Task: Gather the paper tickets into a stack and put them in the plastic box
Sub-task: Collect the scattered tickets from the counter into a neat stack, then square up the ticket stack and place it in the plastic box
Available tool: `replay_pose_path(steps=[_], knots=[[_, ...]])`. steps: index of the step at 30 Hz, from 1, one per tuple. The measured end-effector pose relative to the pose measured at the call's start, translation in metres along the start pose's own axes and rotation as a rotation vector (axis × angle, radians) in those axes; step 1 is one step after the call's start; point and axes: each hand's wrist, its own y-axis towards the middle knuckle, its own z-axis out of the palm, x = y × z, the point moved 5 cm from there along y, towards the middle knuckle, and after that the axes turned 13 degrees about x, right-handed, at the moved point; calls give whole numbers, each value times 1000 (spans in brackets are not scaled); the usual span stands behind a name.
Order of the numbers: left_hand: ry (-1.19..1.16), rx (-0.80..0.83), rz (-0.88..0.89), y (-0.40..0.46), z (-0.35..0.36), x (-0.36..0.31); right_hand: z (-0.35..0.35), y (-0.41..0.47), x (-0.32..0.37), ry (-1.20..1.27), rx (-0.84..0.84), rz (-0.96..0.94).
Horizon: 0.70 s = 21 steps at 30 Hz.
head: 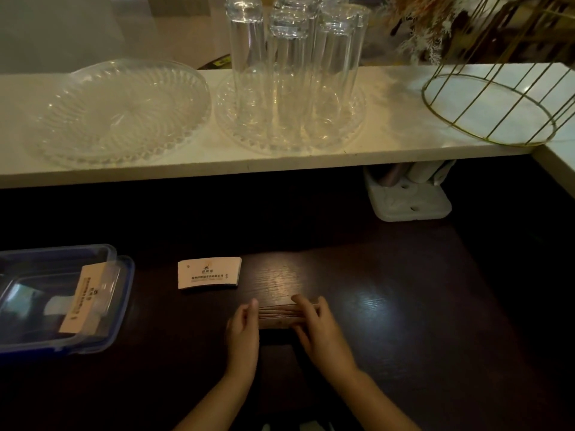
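Both hands low centre of frame: left hand (244, 326) and right hand (314, 325) bracket a small batch of tickets (277, 315) standing on edge on the dark surface (404, 306). Left grip: fingers pressed flat against the batch's left end. Right grip: fingers curled over its top and right end. So both are closed on the batch, squaring it.

Second ticket stack (209, 273) lies flat, just up-left of the hands, apart from them. Plastic box (124, 309) sits at the left edge, well apart; more tickets (83, 298) look to be already inside, though glare makes it hard to confirm. Its lid looks to be off or askew, can't tell which.

Step in hand, my read: aligning edges, mid-gather. Next move likely needs merging this batch with the flat stack, a firm pinch across the thickness, then carrying left into the box.
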Motion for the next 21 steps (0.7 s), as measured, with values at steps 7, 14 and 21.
replay_pose_path(steps=[7, 14, 21], knots=[[-28, -9, 59, 5, 6, 11, 15, -8, -18, 27, -50, 93], [-74, 64, 107, -2, 15, 12, 23, -14, -12, 314, -191, 176], [10, 138, 74, -1, 15, 11, 16, -16, -24, 287, -105, 172]])
